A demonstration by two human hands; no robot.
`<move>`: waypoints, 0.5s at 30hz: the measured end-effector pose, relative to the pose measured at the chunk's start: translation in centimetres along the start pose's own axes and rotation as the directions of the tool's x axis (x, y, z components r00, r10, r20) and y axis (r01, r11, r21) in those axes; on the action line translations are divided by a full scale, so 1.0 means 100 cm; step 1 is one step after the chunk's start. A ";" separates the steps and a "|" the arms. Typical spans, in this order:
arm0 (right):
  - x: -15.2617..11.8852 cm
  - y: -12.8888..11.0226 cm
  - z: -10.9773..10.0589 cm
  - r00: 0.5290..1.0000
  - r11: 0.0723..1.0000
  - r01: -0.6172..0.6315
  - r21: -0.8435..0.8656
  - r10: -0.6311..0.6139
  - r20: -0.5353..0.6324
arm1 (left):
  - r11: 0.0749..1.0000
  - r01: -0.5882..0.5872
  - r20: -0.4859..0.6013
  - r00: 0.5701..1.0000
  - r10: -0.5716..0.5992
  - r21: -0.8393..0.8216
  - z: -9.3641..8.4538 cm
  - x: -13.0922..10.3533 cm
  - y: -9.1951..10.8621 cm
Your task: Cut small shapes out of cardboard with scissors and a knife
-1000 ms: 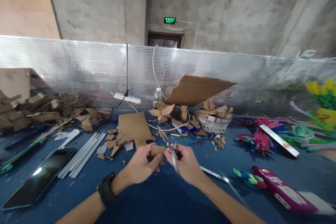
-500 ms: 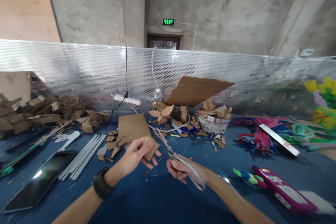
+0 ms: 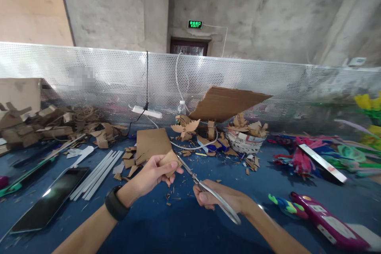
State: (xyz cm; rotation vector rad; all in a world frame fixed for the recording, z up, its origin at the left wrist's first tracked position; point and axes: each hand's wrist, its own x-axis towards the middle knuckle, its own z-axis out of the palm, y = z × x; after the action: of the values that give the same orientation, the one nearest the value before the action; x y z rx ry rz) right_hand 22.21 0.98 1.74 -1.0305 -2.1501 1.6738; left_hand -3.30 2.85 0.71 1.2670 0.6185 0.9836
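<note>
Near the middle, my left hand [image 3: 156, 174], with a dark band on the wrist, pinches a small piece of brown cardboard [image 3: 170, 163] between thumb and fingers. My right hand [image 3: 218, 195] is closed on the handles of metal scissors [image 3: 195, 176]. Their blades point up and left, with the tips at the right edge of the cardboard piece. Behind my left hand a larger cardboard sheet [image 3: 152, 141] lies flat, with small offcuts [image 3: 129, 159] at its left. Whether the blades touch the cardboard is too small to tell.
White sticks [image 3: 97, 174] and a dark tablet [image 3: 52, 202] lie left. Behind are a scrap-filled basket [image 3: 245, 143], a bottle [image 3: 181, 108], a tilted cardboard sheet [image 3: 229, 104] and a power strip [image 3: 147, 112]. Right are a phone [image 3: 323, 162], pipe cleaners [image 3: 300, 156] and a purple glue gun [image 3: 330, 220].
The view has shifted slightly, so most things sit further right. The scissor tips have come down to the cardboard piece's edge, and the blades look closer together.
</note>
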 end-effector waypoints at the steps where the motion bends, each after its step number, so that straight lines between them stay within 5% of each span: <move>1: 0.001 0.003 0.000 1.000 1.000 0.016 0.003 -0.016 0.007 | 1.000 0.005 0.003 1.000 -0.005 0.005 0.000 0.001 -0.001; 9: 0.004 0.015 -0.002 0.997 0.993 0.080 -0.086 -0.079 0.019 | 0.992 -0.010 0.009 1.000 0.009 0.128 0.004 0.000 0.001; 15: 0.000 0.012 -0.001 0.999 0.984 -0.002 -0.181 -0.006 -0.046 | 0.985 -0.032 0.022 0.999 0.028 0.171 0.005 0.000 0.003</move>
State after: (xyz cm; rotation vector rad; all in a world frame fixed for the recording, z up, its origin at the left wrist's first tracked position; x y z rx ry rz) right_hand 22.71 1.16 0.67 -1.1027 -2.3054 1.4592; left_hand -2.99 2.63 1.09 1.4398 0.6822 0.9573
